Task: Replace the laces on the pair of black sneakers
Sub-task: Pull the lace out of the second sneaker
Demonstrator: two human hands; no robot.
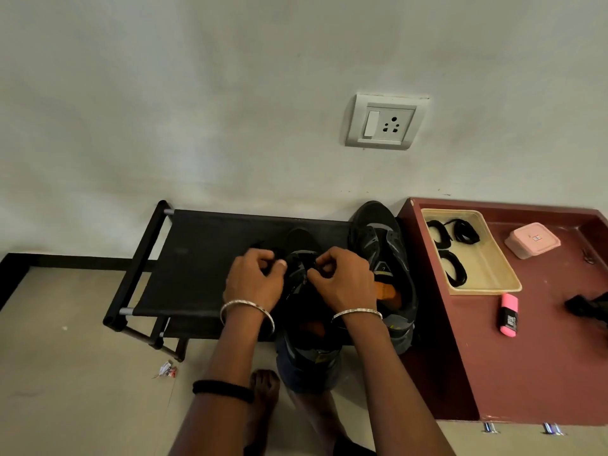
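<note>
Two black sneakers stand on a black fabric rack (197,258). The near sneaker (306,340) lies toe-away under both hands. My left hand (255,279) pinches a black lace (276,253) at the sneaker's left side. My right hand (342,278) pinches the lace at the eyelets near the tongue. The second sneaker (383,258) sits to the right, against the wall, with an orange insole showing. A beige tray (493,278) on the maroon surface holds several coiled black laces (464,232).
A maroon table (526,357) stands right of the rack, carrying a pink highlighter (509,319), a pink lidded box (532,240) and a dark object (589,306) at the right edge. My bare foot (265,390) is on the floor below. A wall socket (385,121) is above.
</note>
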